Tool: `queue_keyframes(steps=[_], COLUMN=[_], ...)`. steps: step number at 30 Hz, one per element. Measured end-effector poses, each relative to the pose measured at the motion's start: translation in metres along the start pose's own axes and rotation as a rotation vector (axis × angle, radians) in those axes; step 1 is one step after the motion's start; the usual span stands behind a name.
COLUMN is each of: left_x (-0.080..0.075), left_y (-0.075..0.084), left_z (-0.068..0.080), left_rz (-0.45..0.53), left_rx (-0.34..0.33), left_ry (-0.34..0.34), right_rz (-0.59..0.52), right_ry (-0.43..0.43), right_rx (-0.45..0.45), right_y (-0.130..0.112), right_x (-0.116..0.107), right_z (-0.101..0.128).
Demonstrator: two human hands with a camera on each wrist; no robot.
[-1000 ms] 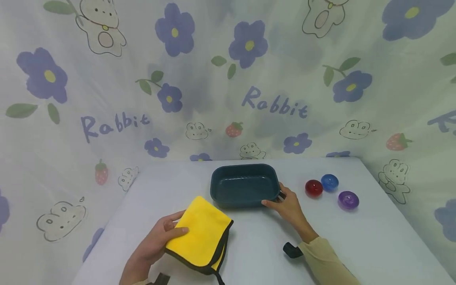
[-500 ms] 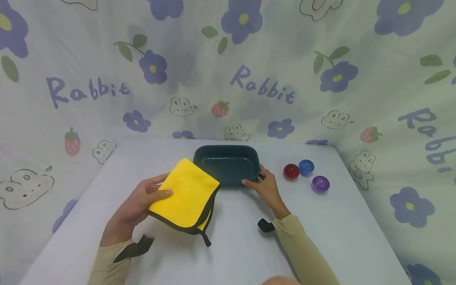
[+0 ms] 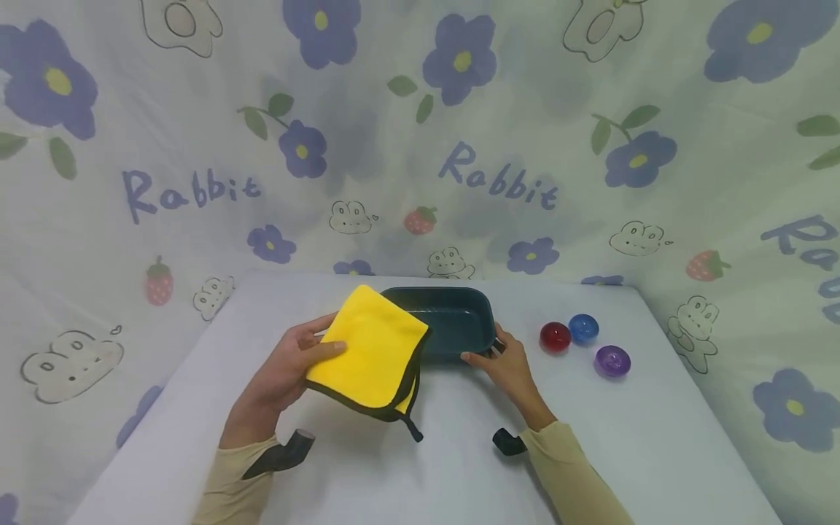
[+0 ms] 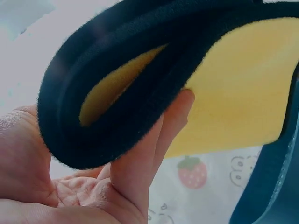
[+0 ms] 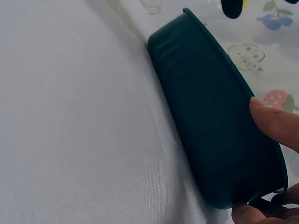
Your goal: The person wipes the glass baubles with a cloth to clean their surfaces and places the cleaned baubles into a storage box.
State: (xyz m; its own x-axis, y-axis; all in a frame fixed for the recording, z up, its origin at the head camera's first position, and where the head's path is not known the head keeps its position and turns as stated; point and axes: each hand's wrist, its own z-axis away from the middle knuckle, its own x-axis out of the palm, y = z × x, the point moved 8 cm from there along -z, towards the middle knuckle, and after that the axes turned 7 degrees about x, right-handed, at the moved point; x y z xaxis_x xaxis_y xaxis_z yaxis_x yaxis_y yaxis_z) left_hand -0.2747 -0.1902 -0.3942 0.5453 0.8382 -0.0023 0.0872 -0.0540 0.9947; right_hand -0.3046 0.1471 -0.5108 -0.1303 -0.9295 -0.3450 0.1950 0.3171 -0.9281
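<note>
cloth (image 3: 369,348) moved over dish (image 3: 459,321), right hand (image 3: 504,364) steadying

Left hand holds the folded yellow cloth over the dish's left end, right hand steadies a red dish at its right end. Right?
Not quite: the dish is dark teal, not red, as the head view shows. The left hand does hold the folded yellow cloth, and the right hand steadies the dish.

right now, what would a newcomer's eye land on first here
Most likely the bright yellow cloth, folded and black-edged, held by the left hand at the middle of the table, overlapping the near left corner of the dark teal tray. The right hand grips the tray's near right corner. To the tray's right lie three glossy domes: red, blue and purple.
</note>
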Motion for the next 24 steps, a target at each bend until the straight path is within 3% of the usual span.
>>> queue_keyframes(steps=[12,18,24], left_x=[0.008,0.017,0.017], left_y=[0.007,-0.005,-0.004], left_z=[-0.030,-0.035,-0.037], left_rz=[0.001,0.035,0.036], left_rx=[0.023,0.005,0.013], left_ry=[0.059,0.047,0.049], right_rz=[0.036,0.066,0.071], right_ry=[-0.001,0.006,0.002], right_rx=[0.019,0.048,0.023], right_y=[0.000,0.005,0.000], right_x=[0.000,0.001,0.001], right_z=[0.004,0.010,0.007])
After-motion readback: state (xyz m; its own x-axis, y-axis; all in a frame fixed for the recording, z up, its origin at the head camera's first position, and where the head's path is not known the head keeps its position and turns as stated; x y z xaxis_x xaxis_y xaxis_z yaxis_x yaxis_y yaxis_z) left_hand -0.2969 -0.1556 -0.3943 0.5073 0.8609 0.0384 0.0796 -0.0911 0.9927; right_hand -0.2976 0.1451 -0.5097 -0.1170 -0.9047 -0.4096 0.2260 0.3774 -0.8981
